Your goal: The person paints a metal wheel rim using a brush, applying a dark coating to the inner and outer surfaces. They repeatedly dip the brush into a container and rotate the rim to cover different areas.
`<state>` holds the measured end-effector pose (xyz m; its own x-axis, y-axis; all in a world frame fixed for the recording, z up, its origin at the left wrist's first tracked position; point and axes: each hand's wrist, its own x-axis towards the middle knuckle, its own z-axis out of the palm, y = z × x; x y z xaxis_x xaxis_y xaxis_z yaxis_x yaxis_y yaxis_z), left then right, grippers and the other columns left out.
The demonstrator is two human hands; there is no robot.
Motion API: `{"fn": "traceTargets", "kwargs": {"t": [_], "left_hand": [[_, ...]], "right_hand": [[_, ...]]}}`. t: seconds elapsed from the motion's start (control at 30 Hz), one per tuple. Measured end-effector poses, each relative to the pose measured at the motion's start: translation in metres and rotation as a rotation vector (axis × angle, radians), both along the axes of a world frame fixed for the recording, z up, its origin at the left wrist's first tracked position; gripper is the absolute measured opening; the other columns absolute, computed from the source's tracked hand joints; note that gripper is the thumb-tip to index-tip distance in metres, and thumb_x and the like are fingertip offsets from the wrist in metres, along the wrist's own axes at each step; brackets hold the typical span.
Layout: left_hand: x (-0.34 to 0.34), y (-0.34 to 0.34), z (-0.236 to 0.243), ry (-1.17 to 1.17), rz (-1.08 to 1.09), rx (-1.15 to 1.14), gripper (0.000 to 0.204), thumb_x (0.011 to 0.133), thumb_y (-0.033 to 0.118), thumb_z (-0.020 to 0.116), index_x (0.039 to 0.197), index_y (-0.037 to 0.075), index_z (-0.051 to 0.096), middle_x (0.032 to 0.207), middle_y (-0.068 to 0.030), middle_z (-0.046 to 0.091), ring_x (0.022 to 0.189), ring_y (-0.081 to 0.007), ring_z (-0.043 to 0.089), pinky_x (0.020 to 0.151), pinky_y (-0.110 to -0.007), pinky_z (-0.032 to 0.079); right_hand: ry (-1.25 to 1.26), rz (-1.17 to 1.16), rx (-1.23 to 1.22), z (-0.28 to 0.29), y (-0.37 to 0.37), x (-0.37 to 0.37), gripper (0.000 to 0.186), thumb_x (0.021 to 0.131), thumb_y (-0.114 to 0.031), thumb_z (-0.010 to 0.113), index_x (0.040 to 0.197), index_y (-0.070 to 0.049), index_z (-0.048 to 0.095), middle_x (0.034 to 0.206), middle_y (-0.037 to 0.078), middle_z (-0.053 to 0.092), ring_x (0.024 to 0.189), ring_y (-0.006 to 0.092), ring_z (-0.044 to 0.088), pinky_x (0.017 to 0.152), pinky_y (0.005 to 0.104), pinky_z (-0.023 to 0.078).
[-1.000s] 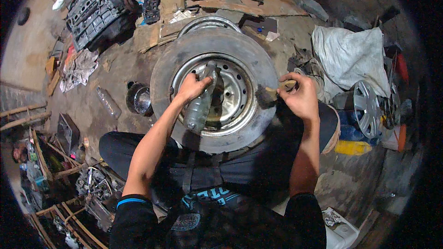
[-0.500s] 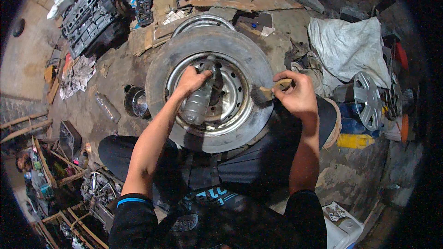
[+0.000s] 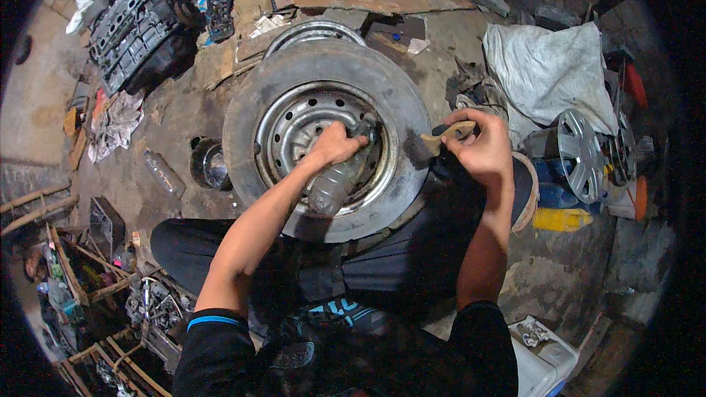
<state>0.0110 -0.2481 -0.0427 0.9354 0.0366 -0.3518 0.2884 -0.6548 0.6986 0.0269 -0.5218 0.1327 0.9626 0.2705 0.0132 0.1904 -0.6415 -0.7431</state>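
Note:
A tyre [image 3: 353, 63] on a steel wheel rim [image 3: 283, 132] lies flat in front of my crossed legs. My left hand [image 3: 336, 147] is closed round a clear plastic bottle [image 3: 337, 187]. The bottle is tilted over the rim, its base toward me and its neck angled up and to the right. To the right, my right hand [image 3: 487, 148] grips a brush by its pale, curved handle [image 3: 457, 130] between thumb and fingers. The brush's dark bristles meet the tyre's right sidewall beside a dark patch.
Another rim [image 3: 316, 28] lies just beyond the tyre. An engine block [image 3: 140, 33] sits far left, and a black pot [image 3: 211, 163] stands left of the tyre. A pale sack [image 3: 544, 73], a hubcap [image 3: 579, 156] and a yellow bottle [image 3: 561, 219] are on the right.
My left hand has carried the bottle to the right and slightly down across the rim, its neck now leaning further right. The brush in my right hand stays at the tyre's right side.

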Motion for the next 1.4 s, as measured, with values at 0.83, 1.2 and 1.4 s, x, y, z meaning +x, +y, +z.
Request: {"fn": "traceTargets", "kwargs": {"t": [0.83, 1.2, 1.4], "left_hand": [[0.001, 0.048, 0.015, 0.051, 0.218, -0.05, 0.066, 0.078, 0.045, 0.071, 0.105, -0.015, 0.063, 0.102, -0.0315, 0.067, 0.096, -0.039, 0.067, 0.087, -0.043, 0.05], [-0.012, -0.034, -0.004, 0.106, -0.069, -0.093, 0.062, 0.077, 0.041, 0.074, 0.101, -0.016, 0.064, 0.1, -0.034, 0.066, 0.096, -0.0419, 0.067, 0.086, -0.044, 0.05], [-0.024, -0.029, 0.0, 0.157, -0.096, -0.04, 0.066, 0.077, 0.043, 0.073, 0.102, -0.017, 0.063, 0.102, -0.0352, 0.065, 0.099, -0.0406, 0.066, 0.088, -0.044, 0.05]], "right_hand": [[0.023, -0.001, -0.112, -0.001, 0.008, 0.002, 0.023, 0.066, -0.006, 0.076, 0.088, -0.004, 0.072, 0.076, 0.012, 0.07, 0.062, 0.0174, 0.064, 0.061, 0.0316, 0.051], [-0.011, 0.019, -0.082, -0.008, -0.007, 0.005, 0.021, 0.066, -0.01, 0.075, 0.086, -0.005, 0.072, 0.074, 0.013, 0.069, 0.067, 0.0202, 0.067, 0.064, 0.0323, 0.052], [0.001, 0.013, -0.07, -0.006, -0.006, 0.003, 0.02, 0.067, -0.01, 0.075, 0.085, -0.005, 0.072, 0.072, 0.012, 0.069, 0.066, 0.0195, 0.066, 0.064, 0.0319, 0.052]]}}
